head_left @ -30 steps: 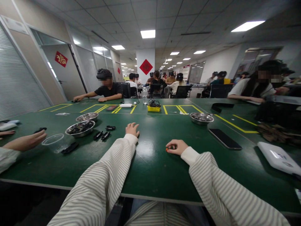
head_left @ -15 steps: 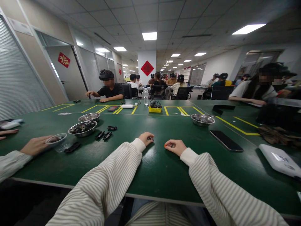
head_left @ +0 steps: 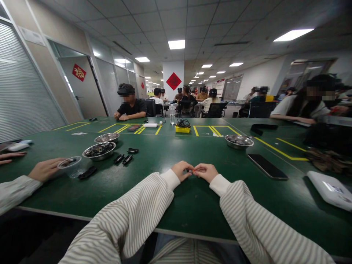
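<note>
Far to the left of the left grip, a co-worker's hand (head_left: 45, 169) is at a clear plastic cup (head_left: 70, 173), with a long black part (head_left: 88, 172) lying just beside the cup. Nearer, but beyond and left of the grip, stand a front metal bowl (head_left: 100, 158) of dark parts and a back metal bowl (head_left: 116, 140); three black parts (head_left: 127, 160) lie between the front bowl and the left sleeve.

The left hand (head_left: 181, 171) has its fingers curled and its tips drawn close together; something dark shows there, too small to make out, so whether it is held is unclear. Against those tips, at the right grip's own fingertips, is the small orange piece (head_left: 194, 170). The right hand (head_left: 206, 171) pinches it between thumb and finger, above the worktop (head_left: 198, 209).

The piece should be very light and probably stiff, easier to lose than to break; if its surface is smooth, it could slip out under a sideways squeeze. A fingertip pinch at its outer end suits it, leaving the side toward the left grip free.

Beyond and right of the right grip are a right-hand metal bowl (head_left: 239, 146) and a black phone (head_left: 267, 167).
</note>
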`<state>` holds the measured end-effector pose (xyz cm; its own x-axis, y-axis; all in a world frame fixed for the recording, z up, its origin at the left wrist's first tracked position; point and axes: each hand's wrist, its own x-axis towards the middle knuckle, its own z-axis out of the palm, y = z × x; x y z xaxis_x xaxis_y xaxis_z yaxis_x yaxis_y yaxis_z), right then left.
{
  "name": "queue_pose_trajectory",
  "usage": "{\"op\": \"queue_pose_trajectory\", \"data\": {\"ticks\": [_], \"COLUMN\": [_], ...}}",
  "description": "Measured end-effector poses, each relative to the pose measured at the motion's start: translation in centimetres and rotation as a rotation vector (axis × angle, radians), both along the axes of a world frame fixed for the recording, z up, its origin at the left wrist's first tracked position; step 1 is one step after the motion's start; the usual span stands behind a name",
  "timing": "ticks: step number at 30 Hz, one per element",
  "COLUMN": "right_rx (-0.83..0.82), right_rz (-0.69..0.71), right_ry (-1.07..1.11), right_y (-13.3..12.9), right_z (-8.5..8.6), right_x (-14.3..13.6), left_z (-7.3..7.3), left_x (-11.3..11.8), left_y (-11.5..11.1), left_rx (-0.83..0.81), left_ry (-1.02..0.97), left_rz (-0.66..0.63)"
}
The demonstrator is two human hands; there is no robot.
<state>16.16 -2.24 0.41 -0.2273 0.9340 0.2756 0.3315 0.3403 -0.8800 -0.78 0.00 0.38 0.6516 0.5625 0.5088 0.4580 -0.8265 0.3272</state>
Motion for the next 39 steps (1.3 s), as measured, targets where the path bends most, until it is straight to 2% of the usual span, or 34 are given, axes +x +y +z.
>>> {"op": "queue_pose_trajectory", "data": {"ticks": [10, 16, 19, 24, 27, 30, 39], "right_rx": [-0.124, -0.229, -0.243, -0.19, -0.168, -0.165, -0.144], "right_rz": [0.003, 0.092, 0.072, 0.02, 0.03, 0.04, 0.049], "right_ry": [0.17, 0.226, 0.229, 0.16, 0.125, 0.086, 0.047], "right_y": [0.0, 0.4, 0.4, 0.5, 0.6, 0.7, 0.6], "right_z": [0.0, -0.1, -0.3, -0.5, -0.5, -0.5, -0.5], "right_x": [-0.2, 0.1, 0.3, 0.6, 0.7, 0.7, 0.7], "left_z": [0.1, -0.3, -0.3, 0.0, 0.1, -0.1, -0.7], "left_x": [-0.1, -0.4, -1.9, -7.4, -10.0, -10.9, -10.9], "left_y": [-0.4, 0.3, 2.2, 6.9, 8.9, 9.6, 10.5], "left_rx": [0.067, 0.102, 0.105, -0.019, -0.122, -0.141, -0.102], "left_ry": [-0.015, -0.01, 0.016, 0.112, 0.156, 0.187, 0.175], "left_rz": [0.015, 0.054, 0.176, 0.618, 0.783, 0.792, 0.825]}}
